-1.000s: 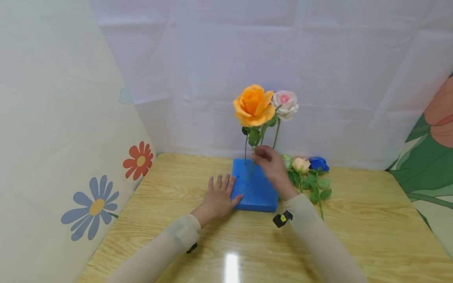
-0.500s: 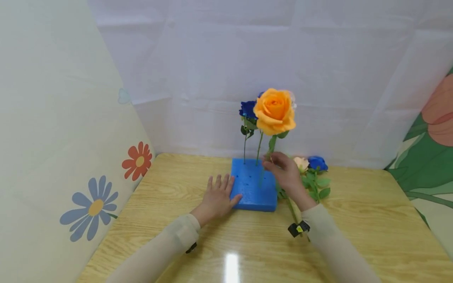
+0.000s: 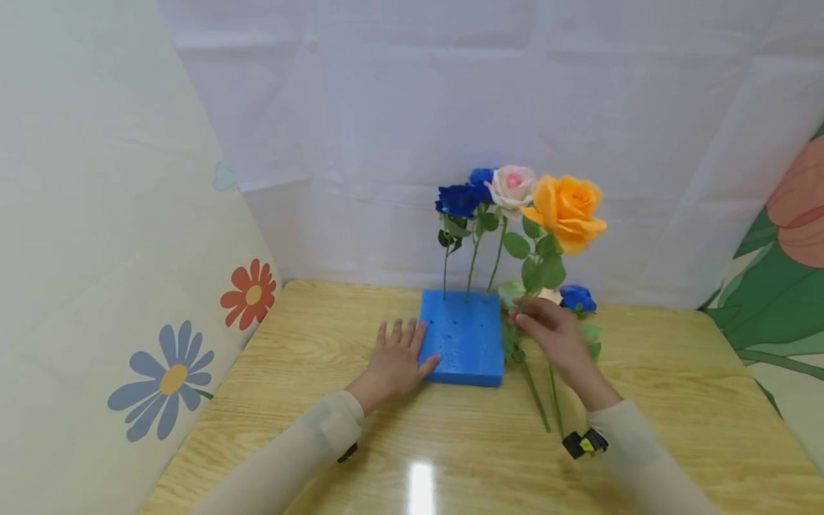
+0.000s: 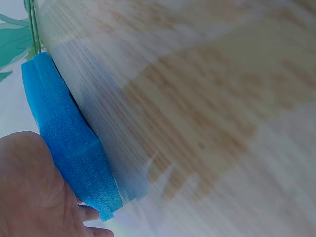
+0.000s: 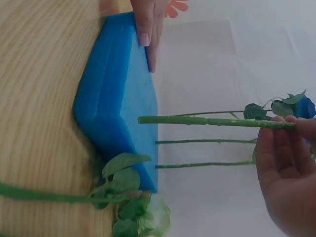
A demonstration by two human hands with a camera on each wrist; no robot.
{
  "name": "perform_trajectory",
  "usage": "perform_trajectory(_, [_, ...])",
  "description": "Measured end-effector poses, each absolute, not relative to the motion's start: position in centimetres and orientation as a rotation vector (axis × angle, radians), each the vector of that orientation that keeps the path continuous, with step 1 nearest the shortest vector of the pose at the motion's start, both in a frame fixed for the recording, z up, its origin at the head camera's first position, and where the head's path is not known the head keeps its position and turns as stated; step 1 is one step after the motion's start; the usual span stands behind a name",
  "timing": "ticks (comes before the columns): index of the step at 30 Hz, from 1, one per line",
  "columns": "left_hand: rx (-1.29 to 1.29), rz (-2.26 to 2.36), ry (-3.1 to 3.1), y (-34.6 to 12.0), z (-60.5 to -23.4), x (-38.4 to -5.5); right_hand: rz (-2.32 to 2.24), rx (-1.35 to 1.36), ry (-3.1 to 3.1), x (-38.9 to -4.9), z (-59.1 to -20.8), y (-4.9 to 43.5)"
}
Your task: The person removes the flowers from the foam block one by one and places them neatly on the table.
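Observation:
My right hand (image 3: pixel 556 340) pinches the green stem (image 5: pixel 207 121) of an orange rose (image 3: pixel 569 214), its bloom held up at the block's right. In the right wrist view the cut stem end shows free, overlapping the side of the blue foam block (image 3: pixel 463 357). My left hand (image 3: pixel 394 361) rests with straight fingers spread along the block's left edge. Small holes dot the block's top. Along its back edge stand two blue roses (image 3: pixel 458 200) and a white-pink rose (image 3: pixel 513 187), stems upright in the foam.
Right of the block several roses lie on the wooden table (image 3: pixel 322 322): a blue rose (image 3: pixel 578 297), a peach rose (image 3: pixel 550 295) partly behind my right hand, and a pale green rose (image 5: pixel 153 217). A white cloth (image 3: pixel 360 107) hangs behind the table.
My right hand has carried the orange rose rightward, from over the block to past its right edge, uncovering the standing blue and white-pink roses. My left hand has stayed in place.

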State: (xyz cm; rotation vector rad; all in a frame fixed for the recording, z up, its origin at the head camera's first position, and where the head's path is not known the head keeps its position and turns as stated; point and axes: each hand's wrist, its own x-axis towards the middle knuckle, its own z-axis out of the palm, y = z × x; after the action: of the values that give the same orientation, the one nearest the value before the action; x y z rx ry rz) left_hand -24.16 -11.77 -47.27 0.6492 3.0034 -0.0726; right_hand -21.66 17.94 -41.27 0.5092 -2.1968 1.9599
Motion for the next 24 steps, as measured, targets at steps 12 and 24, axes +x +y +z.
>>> perform_trajectory(12, [0.639, -0.067, 2.995, -11.7, -47.7, -24.4, 2.03, 0.332, -2.278, -19.1, -41.9, 22.0])
perform_trajectory(24, [0.652, -0.072, 3.001, -11.8, -47.6, -24.4, 2.092, 0.174, -2.288, -17.8, -42.8, 25.7])
